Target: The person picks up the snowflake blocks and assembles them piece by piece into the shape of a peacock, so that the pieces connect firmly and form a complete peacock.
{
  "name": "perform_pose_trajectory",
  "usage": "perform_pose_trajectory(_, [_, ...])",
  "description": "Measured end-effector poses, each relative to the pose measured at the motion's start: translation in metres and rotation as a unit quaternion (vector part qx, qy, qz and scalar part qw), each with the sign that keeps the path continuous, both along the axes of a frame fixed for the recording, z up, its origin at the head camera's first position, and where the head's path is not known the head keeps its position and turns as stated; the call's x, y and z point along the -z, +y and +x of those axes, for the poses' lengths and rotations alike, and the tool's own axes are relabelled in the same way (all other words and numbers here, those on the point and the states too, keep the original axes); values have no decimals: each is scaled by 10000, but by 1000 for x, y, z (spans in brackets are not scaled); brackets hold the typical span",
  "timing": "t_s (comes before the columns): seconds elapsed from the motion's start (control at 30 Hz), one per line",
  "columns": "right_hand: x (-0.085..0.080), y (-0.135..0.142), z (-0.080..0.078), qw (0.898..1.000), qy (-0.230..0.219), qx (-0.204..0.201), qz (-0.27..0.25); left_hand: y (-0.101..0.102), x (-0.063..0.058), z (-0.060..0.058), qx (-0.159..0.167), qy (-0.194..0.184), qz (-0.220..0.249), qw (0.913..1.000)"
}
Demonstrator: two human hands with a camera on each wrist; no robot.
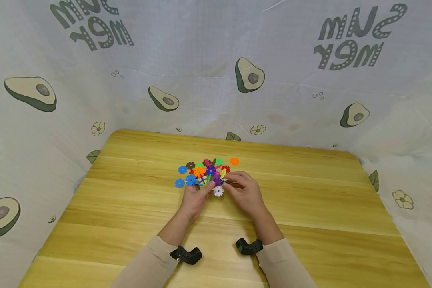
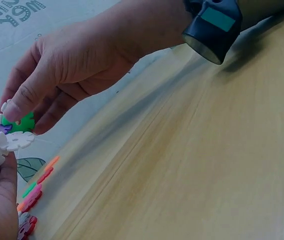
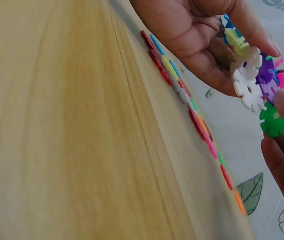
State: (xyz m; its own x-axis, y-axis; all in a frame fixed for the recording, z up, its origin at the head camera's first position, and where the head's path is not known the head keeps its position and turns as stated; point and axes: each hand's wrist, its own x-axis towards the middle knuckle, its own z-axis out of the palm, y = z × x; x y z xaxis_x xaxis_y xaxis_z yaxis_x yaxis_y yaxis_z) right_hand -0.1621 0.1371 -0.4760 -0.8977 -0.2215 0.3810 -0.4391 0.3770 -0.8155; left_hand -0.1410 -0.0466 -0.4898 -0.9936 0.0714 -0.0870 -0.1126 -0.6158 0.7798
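Observation:
My left hand (image 1: 194, 201) holds a cluster of interlocking snowflake discs, its thumb across the near side by a purple disc (image 1: 217, 180). White discs (image 3: 248, 92) stick out of the cluster beside that hand's fingers in the right wrist view. At the cluster's right side, my right hand (image 1: 247, 194) pinches a green snowflake disc (image 3: 274, 121) between thumb and fingers. This green disc (image 2: 24, 122) sits right against the purple and white pieces in the left wrist view. A blue disc (image 1: 210, 171) shows above the left thumb. The left palm is partly hidden by the cluster.
Loose snowflake discs lie flat on the wooden table (image 1: 309, 200) behind the hands, among them an orange disc (image 1: 235, 161), a brown disc (image 1: 190, 165) and a light blue disc (image 1: 179, 183). A white patterned curtain (image 1: 209, 108) hangs behind the table's far edge.

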Motion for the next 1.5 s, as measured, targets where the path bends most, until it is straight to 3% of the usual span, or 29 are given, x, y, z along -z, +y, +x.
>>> perform_pose_trajectory(0.13, [3,2,-5,9964,-731,283,-334,-3,-3,-1,-182,-212,-84,9996])
perform_pose_trajectory(0.2, [7,4,-8,9940,-951,498,-192,-4,-4,-2,-335,-341,-138,9988])
perform_pose_trajectory(0.3, [14,6,-14,9915,-806,560,859,-4,-4,-3,-570,-494,-177,9970])
perform_pose_trajectory(0.4, [21,5,-18,9766,-382,331,2090,-4,-3,-4,-706,-504,-103,9962])
perform_pose_trajectory(0.53, [24,0,-20,9590,57,130,2830,-4,-2,-4,-683,-335,-223,9969])
perform_pose_trajectory(0.73, [25,-2,-19,9717,56,740,2243,-3,-1,-3,-349,-137,-674,9970])
perform_pose_trajectory(0.93, [24,-1,-19,9561,-367,1248,2626,-4,-2,0,203,-332,-1233,9916])
perform_pose_trajectory(1.17, [19,0,-18,9524,-703,1426,2602,-3,-3,1,459,-332,-1120,9921])
perform_pose_trajectory(1.37, [12,6,-18,9412,-1112,1714,2691,-4,-6,3,753,-390,-940,9919])
perform_pose_trajectory(1.5, [12,9,-20,9492,-1210,1683,2369,-3,-7,5,1138,-568,-652,9897])
